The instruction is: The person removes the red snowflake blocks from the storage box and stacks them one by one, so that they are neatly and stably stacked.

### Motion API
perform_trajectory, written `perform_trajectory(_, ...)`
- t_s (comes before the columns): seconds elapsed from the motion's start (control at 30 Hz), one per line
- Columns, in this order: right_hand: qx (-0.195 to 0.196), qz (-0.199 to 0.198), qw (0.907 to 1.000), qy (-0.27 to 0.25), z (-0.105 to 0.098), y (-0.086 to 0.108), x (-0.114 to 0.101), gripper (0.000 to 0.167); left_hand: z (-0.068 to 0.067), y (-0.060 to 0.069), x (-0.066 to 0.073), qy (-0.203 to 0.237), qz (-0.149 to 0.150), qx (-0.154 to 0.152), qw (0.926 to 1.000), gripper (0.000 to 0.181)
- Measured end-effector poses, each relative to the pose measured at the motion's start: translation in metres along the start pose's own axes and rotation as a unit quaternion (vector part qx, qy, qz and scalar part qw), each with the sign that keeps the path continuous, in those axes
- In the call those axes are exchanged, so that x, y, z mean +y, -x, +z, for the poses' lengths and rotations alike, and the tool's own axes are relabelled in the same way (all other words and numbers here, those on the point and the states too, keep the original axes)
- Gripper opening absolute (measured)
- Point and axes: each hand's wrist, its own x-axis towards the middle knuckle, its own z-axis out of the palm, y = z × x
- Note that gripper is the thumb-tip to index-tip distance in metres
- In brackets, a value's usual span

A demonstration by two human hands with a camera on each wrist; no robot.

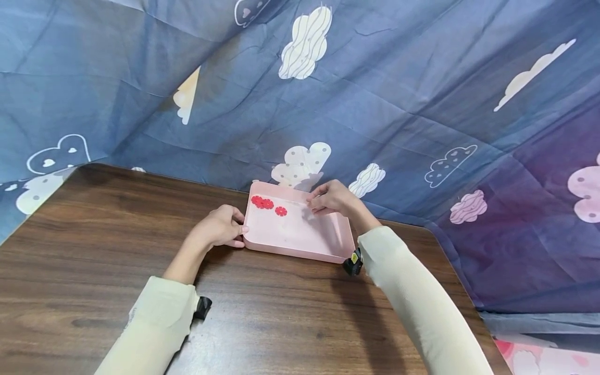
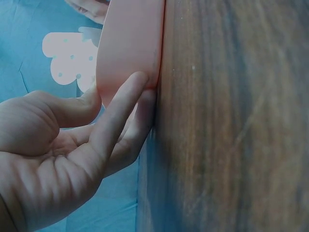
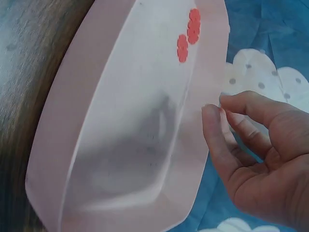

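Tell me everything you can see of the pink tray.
The pink tray is a shallow rectangle with rounded corners, low walls and a paler-looking floor, smooth like plastic. It lies flat, open side up, on the wooden table near its far edge. Three red flower-shaped pieces rest inside toward the far left corner. The left hand holds its left end; the right hand is at the far wall, whether touching is unclear.

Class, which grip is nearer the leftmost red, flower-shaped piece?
Left: the left grip touches the pink rectangular tray left of the piece; the right grip is farther away, rightward.
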Motion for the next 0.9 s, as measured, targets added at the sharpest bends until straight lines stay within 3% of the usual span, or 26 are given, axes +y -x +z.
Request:
perform_trajectory(0.5, -0.019, -0.018, 0.9974, 0.067, 0.043, -0.022, -0.013, 0.02, 0.0, -0.001, -0.002, 0.002, -0.001, 0.005, 1.0, 0.037)
perform_trajectory(0.9, 0.006, -0.03, 0.9902, 0.136, 0.064, -0.033, -0.015, 0.017, -0.003, -0.001, 0.0, 0.013, 0.001, -0.003, 0.9999, 0.038)
